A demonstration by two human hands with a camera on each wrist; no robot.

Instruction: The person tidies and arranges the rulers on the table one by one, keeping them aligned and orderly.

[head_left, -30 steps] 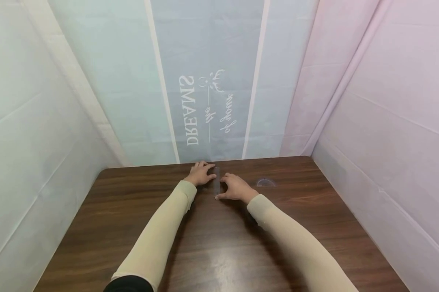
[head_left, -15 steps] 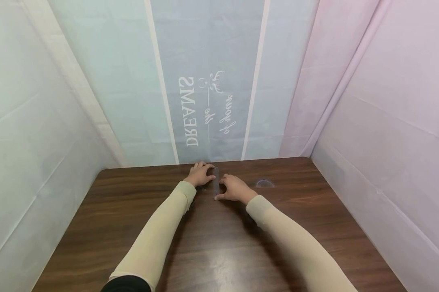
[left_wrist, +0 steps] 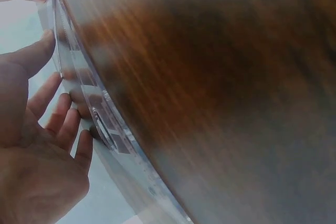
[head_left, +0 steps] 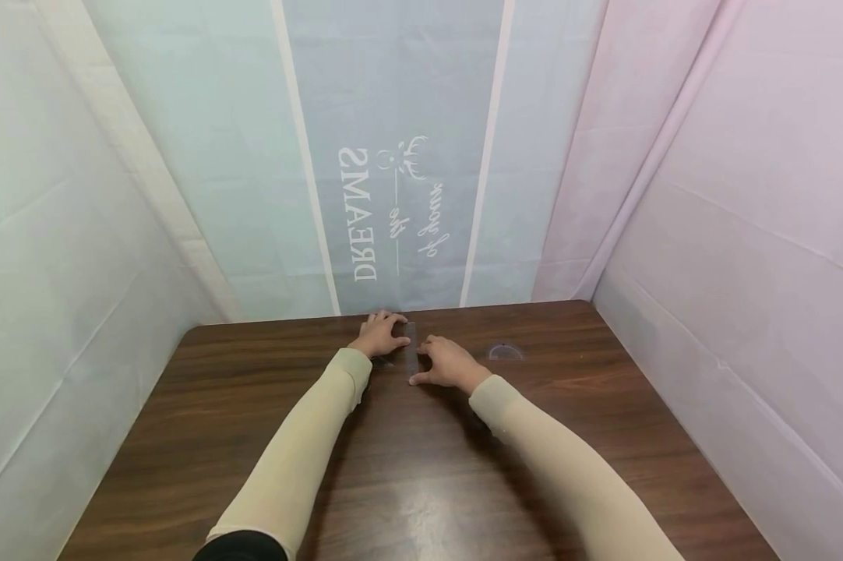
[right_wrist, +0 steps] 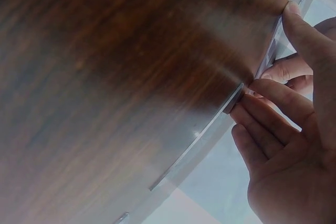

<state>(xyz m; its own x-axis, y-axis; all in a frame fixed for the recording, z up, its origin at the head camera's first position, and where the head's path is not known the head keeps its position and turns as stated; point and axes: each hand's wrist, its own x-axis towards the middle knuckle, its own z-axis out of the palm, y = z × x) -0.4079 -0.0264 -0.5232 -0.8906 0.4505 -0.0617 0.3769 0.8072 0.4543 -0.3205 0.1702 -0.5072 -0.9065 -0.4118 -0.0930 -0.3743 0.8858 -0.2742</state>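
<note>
A clear plastic ruler [head_left: 411, 351] lies on the table between the hands, pointing away from the person. My left hand [head_left: 382, 333] is at its left side: the thumb touches the long edge and the forefinger reaches its far end. On the other side, my right hand [head_left: 451, 363] has its thumb at the near end and its forefinger by the right edge. In the left wrist view, another clear plastic drawing piece [left_wrist: 107, 121] with cutouts lies by the left fingers; its whole outline is hidden. A clear protractor [head_left: 507, 352] lies right of the right hand.
The brown wood-grain table [head_left: 253, 436] ends just beyond the left fingertips. Behind it hangs a pale blue cloth [head_left: 421, 86] with mirrored lettering. Light cloth walls stand on the left and right.
Both hands and the ruler keep their places relative to each other. The whole head view shifts slightly to the left, with the table and cloth moving together.
</note>
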